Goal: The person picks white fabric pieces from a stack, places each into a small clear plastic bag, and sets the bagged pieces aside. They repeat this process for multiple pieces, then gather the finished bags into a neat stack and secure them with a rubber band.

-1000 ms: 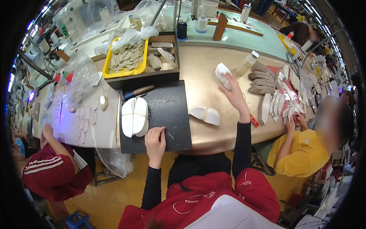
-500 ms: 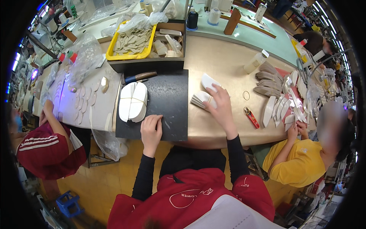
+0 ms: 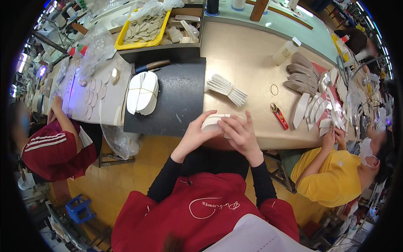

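Between my two hands, near the table's front edge, is a small stack of white curved pieces [image 3: 211, 121]. My left hand [image 3: 197, 135] grips its left side with thumb and fingers. My right hand [image 3: 238, 133] wraps its fingers over the right side, partly hiding the stack. Just beyond them lies a fanned white bundle [image 3: 220, 86] tied with a rubber band at its middle. Left of my hands, a larger banded bundle of white oval pieces [image 3: 140, 100] rests on the black mat [image 3: 178, 94].
A wooden-handled tool [image 3: 152, 66] lies behind the oval bundle. Farther back stands a box with a yellow tray [image 3: 121, 43]. To the right are a rubber band [image 3: 274, 89], a red cutter [image 3: 279, 116], a bottle [image 3: 286, 52] and grey bundles [image 3: 303, 75]. Co-workers sit on both sides.
My left hand has left the black mat and joined my right hand. One white stack has been lifted from the table toward me; the other bundle stays on the table. The view has shifted slightly.
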Motion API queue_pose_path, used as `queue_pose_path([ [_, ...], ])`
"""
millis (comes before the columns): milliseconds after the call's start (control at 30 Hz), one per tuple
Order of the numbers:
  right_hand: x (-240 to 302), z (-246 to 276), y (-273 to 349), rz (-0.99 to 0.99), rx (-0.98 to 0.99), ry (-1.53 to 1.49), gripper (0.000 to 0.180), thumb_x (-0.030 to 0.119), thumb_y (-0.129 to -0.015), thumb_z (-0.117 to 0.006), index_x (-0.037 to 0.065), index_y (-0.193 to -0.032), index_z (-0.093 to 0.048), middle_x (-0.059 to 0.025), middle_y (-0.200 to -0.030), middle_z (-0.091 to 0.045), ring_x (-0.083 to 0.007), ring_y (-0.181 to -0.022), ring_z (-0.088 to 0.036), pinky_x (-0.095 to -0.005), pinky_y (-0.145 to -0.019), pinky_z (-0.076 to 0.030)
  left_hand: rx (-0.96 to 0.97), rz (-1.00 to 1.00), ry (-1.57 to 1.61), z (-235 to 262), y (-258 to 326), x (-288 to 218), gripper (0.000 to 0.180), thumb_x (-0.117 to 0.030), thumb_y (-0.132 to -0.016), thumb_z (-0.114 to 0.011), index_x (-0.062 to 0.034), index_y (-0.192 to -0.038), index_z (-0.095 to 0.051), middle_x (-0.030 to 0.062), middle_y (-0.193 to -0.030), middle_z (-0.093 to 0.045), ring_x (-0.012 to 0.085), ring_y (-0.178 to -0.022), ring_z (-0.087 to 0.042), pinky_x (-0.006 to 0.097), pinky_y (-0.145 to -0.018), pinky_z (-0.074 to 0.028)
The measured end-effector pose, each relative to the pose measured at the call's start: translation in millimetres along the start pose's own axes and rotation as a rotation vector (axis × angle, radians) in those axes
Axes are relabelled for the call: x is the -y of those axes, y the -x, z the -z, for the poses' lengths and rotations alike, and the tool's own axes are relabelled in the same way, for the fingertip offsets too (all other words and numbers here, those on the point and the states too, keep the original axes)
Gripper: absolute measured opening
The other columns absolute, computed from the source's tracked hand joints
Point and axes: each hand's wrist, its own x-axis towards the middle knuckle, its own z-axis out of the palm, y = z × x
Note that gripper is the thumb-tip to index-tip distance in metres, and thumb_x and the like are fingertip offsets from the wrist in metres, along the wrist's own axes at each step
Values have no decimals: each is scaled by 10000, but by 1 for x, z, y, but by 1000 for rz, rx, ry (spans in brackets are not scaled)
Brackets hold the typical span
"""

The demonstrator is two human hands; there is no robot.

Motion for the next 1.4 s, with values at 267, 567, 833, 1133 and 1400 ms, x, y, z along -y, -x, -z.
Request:
queue_pose_path([
  [267,25,7,-3,-464,-357,-412,217,0,-780,-791,20,-989,-736,-102,-935,-656,-272,-844,-637,-360,-723,-514,-304,-537,-344,-23,8,-6,518,12,-716,-837,-64,-1180,-622,142,-1185,-665,291,-1068,-679,355,-912,-547],
  [567,55,-9,-14,-453,-389,-225,131,-3,-751,-790,38,-871,-754,-62,-751,-643,-251,-671,-604,-365,-598,-474,-488,-751,-639,-18,26,6,493,52,-687,-804,-110,-1133,-668,106,-1228,-661,308,-1033,-686,390,-838,-593],
  [833,58,-11,-9,-440,-418,-156,138,2,-730,-793,43,-850,-739,-49,-716,-625,-247,-636,-595,-360,-580,-470,-569,-729,-588,-33,30,7,451,72,-689,-787,-102,-1091,-683,102,-1221,-666,311,-1028,-684,387,-841,-592],
  [1133,60,-10,-10,-510,-441,-324,121,-19,-756,-780,18,-817,-683,-77,-734,-645,-193,-586,-638,-301,-538,-499,-555,-722,-601,-30,30,7,471,70,-669,-791,-101,-1097,-696,105,-1193,-680,304,-1021,-691,377,-838,-593],
  [1400,45,-14,9,-792,-390,-1037,57,-25,-899,-604,24,-923,-591,-30,-873,-590,-130,-820,-594,-308,-802,-515,-433,-621,-457,-29,33,2,510,29,-689,-846,-74,-1155,-666,134,-1180,-685,266,-1019,-705,331,-859,-579],
])
